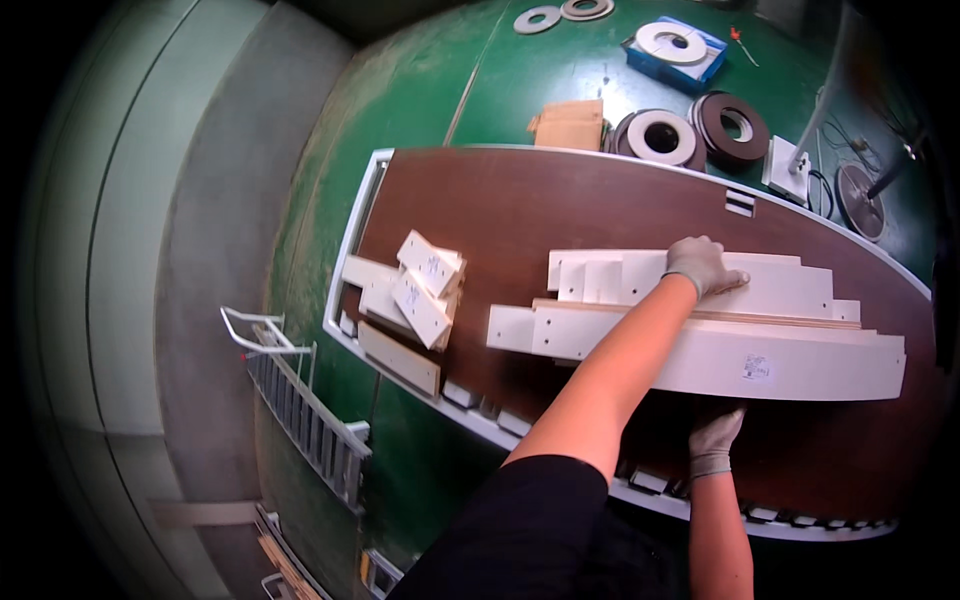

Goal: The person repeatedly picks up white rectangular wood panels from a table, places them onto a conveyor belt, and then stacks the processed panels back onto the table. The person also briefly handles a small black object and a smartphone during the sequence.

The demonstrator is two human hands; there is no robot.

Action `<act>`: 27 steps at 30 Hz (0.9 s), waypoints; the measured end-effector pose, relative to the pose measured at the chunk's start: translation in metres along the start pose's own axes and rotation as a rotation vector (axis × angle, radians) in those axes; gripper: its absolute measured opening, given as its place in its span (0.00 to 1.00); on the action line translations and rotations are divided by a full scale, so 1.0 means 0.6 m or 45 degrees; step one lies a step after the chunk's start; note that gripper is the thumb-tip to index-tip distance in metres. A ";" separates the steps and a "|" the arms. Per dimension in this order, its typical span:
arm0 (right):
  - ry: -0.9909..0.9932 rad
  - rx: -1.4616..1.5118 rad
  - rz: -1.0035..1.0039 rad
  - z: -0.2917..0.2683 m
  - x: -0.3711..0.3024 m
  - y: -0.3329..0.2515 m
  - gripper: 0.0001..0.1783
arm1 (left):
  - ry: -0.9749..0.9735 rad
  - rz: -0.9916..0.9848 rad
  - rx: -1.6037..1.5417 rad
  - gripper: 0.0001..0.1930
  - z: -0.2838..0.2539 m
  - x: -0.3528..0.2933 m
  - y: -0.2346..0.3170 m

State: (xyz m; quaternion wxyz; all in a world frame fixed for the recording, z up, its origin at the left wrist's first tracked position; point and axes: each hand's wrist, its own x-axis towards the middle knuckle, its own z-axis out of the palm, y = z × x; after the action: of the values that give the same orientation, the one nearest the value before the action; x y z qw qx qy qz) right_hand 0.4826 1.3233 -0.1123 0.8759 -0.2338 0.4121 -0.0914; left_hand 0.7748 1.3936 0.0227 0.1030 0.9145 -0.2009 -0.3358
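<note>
My left hand (700, 265), in a pale work glove, reaches across to the far part of a pile of white boards (720, 285). Its fingers curl at the far edge, and its thumb lies along the top face. Below it, my gloved right hand (714, 440) is at the near edge of the long front white board (800, 368); its fingertips are partly hidden by that edge. This board has small holes at its left end and a label near its right. The boards lie stepped in length on a brown panel (480, 200) with a white rim.
A smaller stack of white pieces (422, 307) sits on the panel's left part. Beyond the panel are edging rolls (735, 120), a cardboard box (570, 124) and a blue crate (650, 67) on the green floor. A metal step ladder (305, 410) is at the left.
</note>
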 end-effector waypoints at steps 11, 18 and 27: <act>0.201 -0.025 -0.139 -0.017 -0.017 0.018 0.36 | 0.037 0.144 0.118 0.44 0.067 0.030 0.017; 0.414 0.181 -0.512 -0.097 -0.055 -0.013 0.30 | 0.040 0.204 0.150 0.44 0.139 -0.012 0.199; 0.502 0.123 -0.711 -0.313 -0.043 -0.196 0.29 | 0.048 0.332 0.270 0.44 0.271 0.004 0.533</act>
State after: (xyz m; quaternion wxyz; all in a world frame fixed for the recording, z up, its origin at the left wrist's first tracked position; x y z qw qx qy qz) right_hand 0.3262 1.1671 -0.1412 0.7307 -0.2736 0.4888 -0.3903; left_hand 0.5746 1.0967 0.0022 0.0524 0.8924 -0.3504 -0.2795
